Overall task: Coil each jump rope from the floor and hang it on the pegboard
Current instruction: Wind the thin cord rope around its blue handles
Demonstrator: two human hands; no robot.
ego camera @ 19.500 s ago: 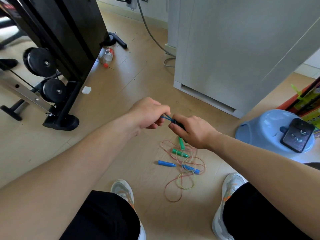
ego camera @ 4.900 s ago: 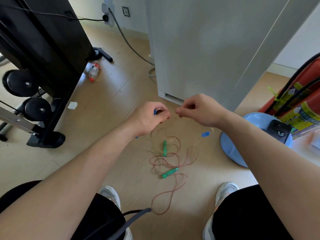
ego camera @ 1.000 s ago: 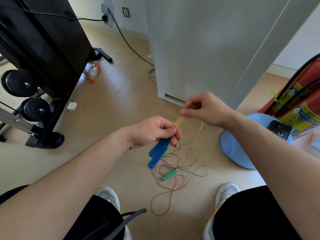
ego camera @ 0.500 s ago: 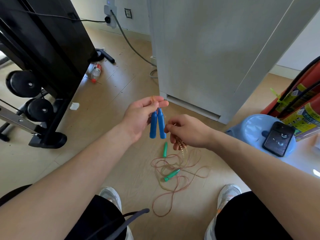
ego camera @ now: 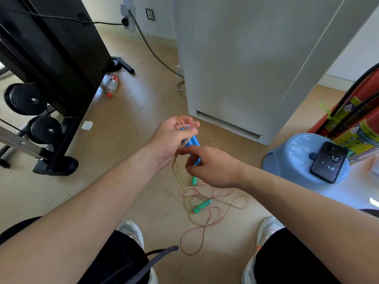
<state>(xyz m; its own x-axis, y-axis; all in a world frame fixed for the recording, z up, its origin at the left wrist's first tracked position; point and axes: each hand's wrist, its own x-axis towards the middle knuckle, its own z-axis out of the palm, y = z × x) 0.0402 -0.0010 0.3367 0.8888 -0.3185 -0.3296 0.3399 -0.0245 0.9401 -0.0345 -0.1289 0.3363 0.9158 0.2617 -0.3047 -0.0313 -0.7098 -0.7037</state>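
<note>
Two blue plastic handles (ego camera: 191, 141), mid-frame, sit clamped in the left hand (ego camera: 172, 138); the right hand (ego camera: 213, 167) (grip: cannot tell) should feed thin pink cord (ego camera: 175, 165) in even loops.

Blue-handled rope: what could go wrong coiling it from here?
1. Its cord drops from the left hand into the tangle where the green handles lie; pulling may drag or knot that rope.
2. The blue handles seem pinned by the thumb alone; they could slip.
3. A floor loop lies between the shoes; a foot could snag it.
</note>
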